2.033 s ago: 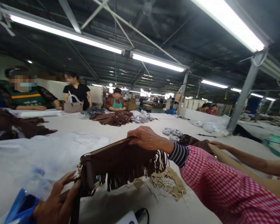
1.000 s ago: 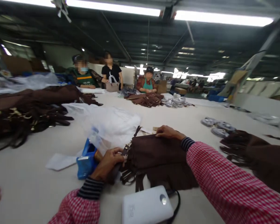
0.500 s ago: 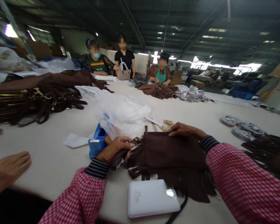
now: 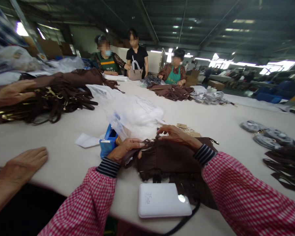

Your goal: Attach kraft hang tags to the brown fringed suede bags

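Observation:
A dark brown fringed bag [image 4: 179, 157] lies flat on the table in front of me. My left hand [image 4: 129, 149] is closed around a brown strap [image 4: 131, 156] at the bag's left side, thumb on top near the metal fittings [image 4: 149, 141]. At the bag's upper left corner, my right hand [image 4: 173, 133] has its fingers bent and pinched on the edge; the exact grip is partly hidden. A white power bank [image 4: 163, 200] with a black cable rests just below, over the fringe. Beside my left hand stands a blue tape dispenser [image 4: 108, 144].
White plastic bags [image 4: 140, 113] lie beyond the dispenser, near brown tags [image 4: 189, 131]. Brown bags [image 4: 61, 85] are piled left, grey coiled straps [image 4: 267, 132] right. A co-worker's hands [image 4: 23, 164] are at the left; several people stand across the table [image 4: 211, 121].
My right hand has moved left along the bag's top edge to its upper left corner. My left hand keeps the strap. A co-worker's hand has reached onto the left pile.

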A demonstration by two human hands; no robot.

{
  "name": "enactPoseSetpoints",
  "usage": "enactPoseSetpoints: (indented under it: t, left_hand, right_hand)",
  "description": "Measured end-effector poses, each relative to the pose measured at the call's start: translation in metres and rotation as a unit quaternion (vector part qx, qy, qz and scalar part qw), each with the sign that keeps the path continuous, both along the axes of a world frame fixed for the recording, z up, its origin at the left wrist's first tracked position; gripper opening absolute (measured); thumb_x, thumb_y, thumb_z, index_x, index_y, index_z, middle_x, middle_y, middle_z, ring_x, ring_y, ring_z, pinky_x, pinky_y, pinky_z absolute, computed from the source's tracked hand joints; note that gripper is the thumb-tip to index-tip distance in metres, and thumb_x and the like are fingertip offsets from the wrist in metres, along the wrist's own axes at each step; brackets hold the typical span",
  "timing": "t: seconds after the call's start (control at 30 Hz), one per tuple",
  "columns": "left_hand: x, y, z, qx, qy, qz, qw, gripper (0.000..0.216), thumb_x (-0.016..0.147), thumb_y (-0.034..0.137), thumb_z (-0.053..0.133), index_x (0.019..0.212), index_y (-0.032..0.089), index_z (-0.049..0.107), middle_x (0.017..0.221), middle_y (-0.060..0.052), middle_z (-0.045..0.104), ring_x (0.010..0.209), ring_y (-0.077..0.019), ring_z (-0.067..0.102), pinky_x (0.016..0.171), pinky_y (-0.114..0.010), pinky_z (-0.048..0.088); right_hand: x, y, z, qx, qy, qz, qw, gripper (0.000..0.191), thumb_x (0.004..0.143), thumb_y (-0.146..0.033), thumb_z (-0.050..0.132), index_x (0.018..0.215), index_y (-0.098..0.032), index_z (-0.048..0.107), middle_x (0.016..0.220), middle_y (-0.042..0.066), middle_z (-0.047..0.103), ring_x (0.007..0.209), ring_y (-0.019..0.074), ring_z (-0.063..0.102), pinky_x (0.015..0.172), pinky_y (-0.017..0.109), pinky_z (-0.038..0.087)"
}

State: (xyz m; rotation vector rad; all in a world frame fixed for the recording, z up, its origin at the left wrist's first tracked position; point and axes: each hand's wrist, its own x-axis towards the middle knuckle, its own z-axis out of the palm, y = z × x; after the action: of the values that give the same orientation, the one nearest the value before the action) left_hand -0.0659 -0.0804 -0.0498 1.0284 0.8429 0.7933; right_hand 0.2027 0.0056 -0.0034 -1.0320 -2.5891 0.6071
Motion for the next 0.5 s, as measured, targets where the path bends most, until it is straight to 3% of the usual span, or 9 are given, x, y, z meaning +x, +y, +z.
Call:
enactPoseSetpoints:
  t: [0.17, 0.3, 0.4, 0.5]
  left_hand:
    - [0.002, -0.003, 0.005, 0.026, -0.008, -0.013, 1.0, 0.037, 0.079, 0.043, 0.076, 0.094, 0.01, 0.071, 0.062, -0.007, 0.069, 0.049, -0.0113, 0.056, 0.046, -0.019, 0.031]
    - [0.007, -0.009, 0.007, 0.057, 0.031, 0.012, 0.998, 0.046, 0.084, 0.057, 0.069, 0.084, 0.011, 0.072, 0.059, -0.007, 0.068, 0.042, -0.0098, 0.049, 0.041, -0.021, 0.027]
    - [0.01, -0.021, 0.006, 0.063, 0.012, 0.144, 0.987, 0.05, 0.081, 0.061, 0.07, 0.084, 0.011, 0.07, 0.06, -0.005, 0.068, 0.04, -0.0077, 0.045, 0.04, -0.02, 0.025]
    - [0.009, -0.043, 0.007, 0.099, -0.052, 0.298, 0.948, 0.051, 0.081, 0.06, 0.071, 0.085, 0.009, 0.068, 0.062, -0.005, 0.069, 0.035, -0.0014, 0.03, 0.039, -0.018, 0.013]
  right_hand:
    - [-0.032, -0.023, -0.003, 0.011, 0.047, 0.034, 0.998, 0.032, 0.085, -0.028, 0.075, 0.115, -0.019, 0.07, 0.108, 0.007, 0.065, 0.088, 0.0196, 0.059, 0.079, 0.032, 0.047]
    - [-0.052, -0.05, -0.003, 0.053, 0.041, 0.072, 0.995, 0.014, 0.088, -0.019, 0.068, 0.102, -0.018, 0.068, 0.101, 0.006, 0.063, 0.094, 0.021, 0.054, 0.083, 0.032, 0.042]
    - [-0.056, -0.066, -0.004, 0.059, 0.02, 0.048, 0.997, 0.012, 0.086, -0.012, 0.061, 0.096, -0.018, 0.062, 0.091, 0.004, 0.061, 0.088, 0.0202, 0.051, 0.079, 0.031, 0.04]
    - [-0.053, -0.074, -0.008, 0.067, -0.017, 0.042, 0.997, 0.022, 0.079, -0.004, 0.054, 0.095, -0.018, 0.061, 0.089, 0.004, 0.061, 0.087, 0.0198, 0.05, 0.078, 0.03, 0.038]
